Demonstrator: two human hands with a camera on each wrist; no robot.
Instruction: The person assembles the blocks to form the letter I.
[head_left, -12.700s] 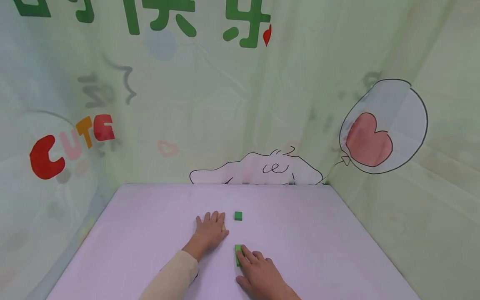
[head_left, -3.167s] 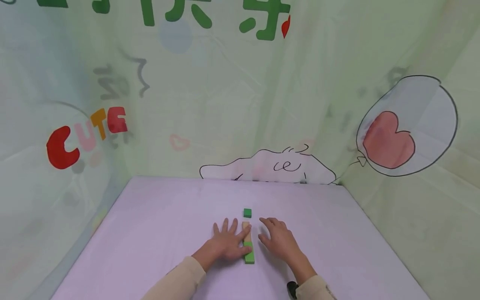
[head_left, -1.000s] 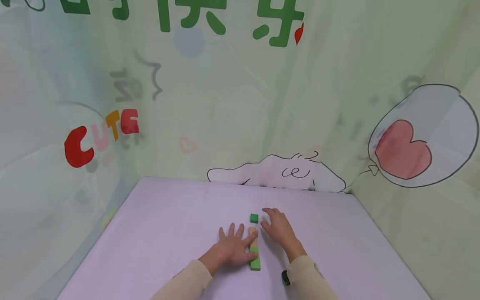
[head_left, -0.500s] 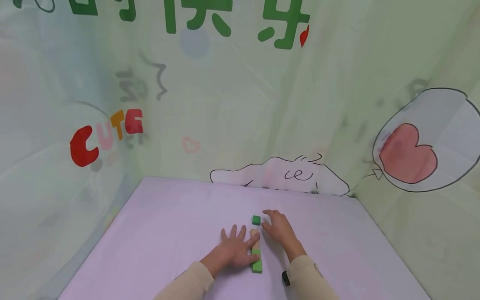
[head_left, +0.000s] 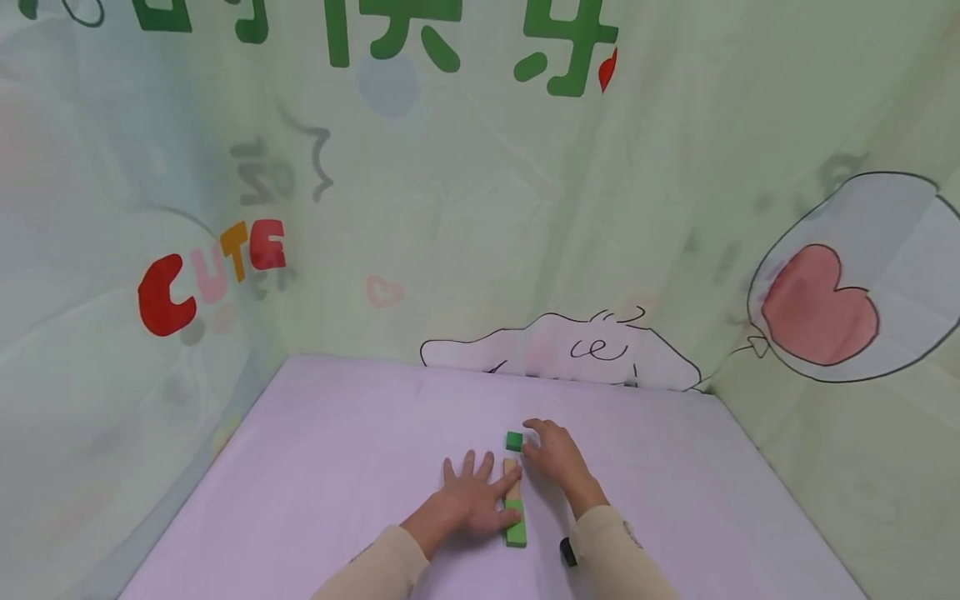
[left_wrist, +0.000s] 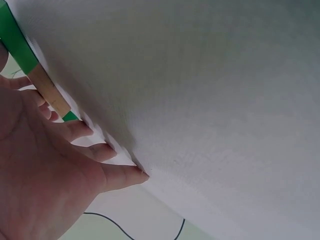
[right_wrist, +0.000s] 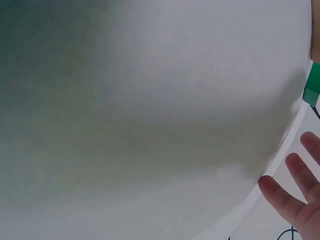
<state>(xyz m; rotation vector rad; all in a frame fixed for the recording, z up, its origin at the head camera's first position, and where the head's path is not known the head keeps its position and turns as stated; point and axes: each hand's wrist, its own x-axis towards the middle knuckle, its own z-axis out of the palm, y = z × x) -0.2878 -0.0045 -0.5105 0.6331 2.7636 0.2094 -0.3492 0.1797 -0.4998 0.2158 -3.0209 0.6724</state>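
My left hand lies with spread fingers, its index fingertip on a wooden block and its thumb on a light green block. The two blocks stand end to end in a line. Beyond the wooden one, across a small gap, sits a dark green cube. My right hand hovers just right of the cube, fingers loosely bent, thumb close to its side; I cannot tell whether they touch. In the right wrist view the cube shows apart from the visible fingers.
All blocks lie on a pale lilac tabletop. Printed curtains rise at the back and both sides. A small black object shows at the right cuff.
The wooden block, earlier under my left hand, now lines up with the light green block. My right hand left that green block and came beside the cube. The last half second shows little motion.
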